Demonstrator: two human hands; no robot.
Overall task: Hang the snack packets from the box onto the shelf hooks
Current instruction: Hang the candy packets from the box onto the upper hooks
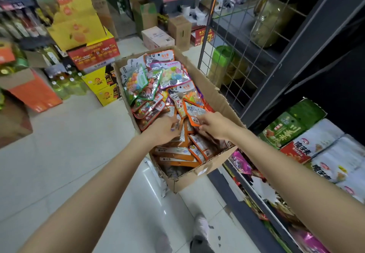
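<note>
Bright overhead light, glare on floor tiles (152, 175), blurred bowed edges, dim right shelving (308, 41)

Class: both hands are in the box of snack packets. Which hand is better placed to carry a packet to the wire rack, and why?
Right. The right hand already pinches an orange-edged packet and is nearer the wire rack; the left hand is among the packets, farther from it.

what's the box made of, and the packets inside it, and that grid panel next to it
Box: corrugated cardboard, matte brown; fluting shows along its torn rim. Packets: probably thin plastic film, glossy, partly see-through, catching glare. Grid panel: looks like metal wire, thin crossed rods, dull grey finish.
</note>
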